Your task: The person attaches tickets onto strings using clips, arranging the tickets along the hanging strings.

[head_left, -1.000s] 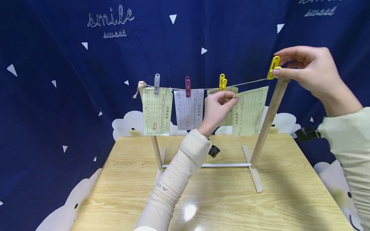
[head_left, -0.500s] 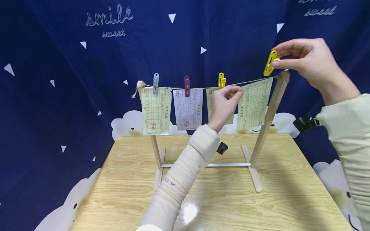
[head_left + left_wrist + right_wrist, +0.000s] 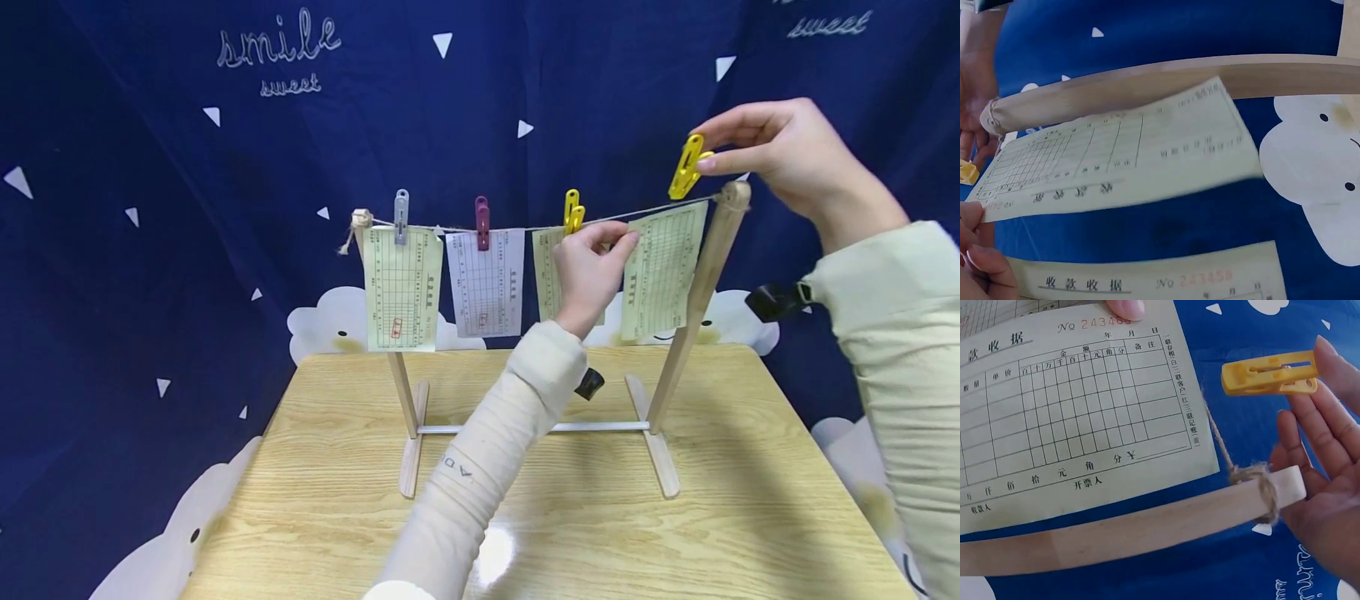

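Head view: a small wooden drying rack with two slanted posts stands on a light wood-grain table before a dark blue curtain. A thin twine line runs between the post tops. Three printed paper slips already hang from it: a pale yellow slip under a grey clothespin, a white slip under a maroon clothespin, and a pale yellow slip under a yellow clothespin. A fourth pale green paper slip is not yet pegged. The left hand pinches its upper left corner and holds its top edge up at the twine, just beside the right post. The right hand pinches a loose yellow plastic clothespin between thumb and fingers, just above the twine and apart from it. By my reading three slips are hung and the last one awaits its peg.

Left wrist view: the pale green slip lies along the post, its corner nipped by fingertips at lower left.

Right wrist view: the loose peg sits apart from the knotted twine. Its jaws look closed. The slip hangs unclipped.
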`<state>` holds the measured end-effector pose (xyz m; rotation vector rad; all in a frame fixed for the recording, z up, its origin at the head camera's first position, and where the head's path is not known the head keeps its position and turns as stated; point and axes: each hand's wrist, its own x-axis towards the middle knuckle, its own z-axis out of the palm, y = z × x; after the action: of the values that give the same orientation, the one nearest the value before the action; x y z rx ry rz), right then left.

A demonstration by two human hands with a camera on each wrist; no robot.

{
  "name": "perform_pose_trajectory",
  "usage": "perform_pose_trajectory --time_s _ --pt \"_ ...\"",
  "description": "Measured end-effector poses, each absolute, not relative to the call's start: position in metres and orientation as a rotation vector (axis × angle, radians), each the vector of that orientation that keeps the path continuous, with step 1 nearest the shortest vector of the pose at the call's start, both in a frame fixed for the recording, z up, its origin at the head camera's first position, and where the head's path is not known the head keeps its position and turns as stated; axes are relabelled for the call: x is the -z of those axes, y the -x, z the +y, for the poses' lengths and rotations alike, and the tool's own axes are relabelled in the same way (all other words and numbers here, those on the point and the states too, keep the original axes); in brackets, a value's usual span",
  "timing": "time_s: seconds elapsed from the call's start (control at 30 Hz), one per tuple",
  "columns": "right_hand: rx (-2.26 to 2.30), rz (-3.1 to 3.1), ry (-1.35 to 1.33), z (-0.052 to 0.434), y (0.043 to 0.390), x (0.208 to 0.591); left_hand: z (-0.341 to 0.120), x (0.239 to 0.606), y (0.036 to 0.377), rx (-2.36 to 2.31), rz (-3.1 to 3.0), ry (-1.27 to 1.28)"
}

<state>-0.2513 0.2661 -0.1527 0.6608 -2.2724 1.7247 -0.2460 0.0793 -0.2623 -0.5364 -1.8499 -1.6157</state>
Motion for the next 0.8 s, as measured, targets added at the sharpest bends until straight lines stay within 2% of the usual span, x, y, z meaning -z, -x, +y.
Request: perform_pose_trajectory --time_s 0.33,0.8 --pt "-1.930 -2.132 -0.770 0.263 0.261 0.156 0.083 0.269 0.251 1.682 -1.769 0.535" --pt "-2.022 -2.014 -0.728 0.261 0.268 0.166 0.084 0.270 0.252 1.670 -1.760 0.530"
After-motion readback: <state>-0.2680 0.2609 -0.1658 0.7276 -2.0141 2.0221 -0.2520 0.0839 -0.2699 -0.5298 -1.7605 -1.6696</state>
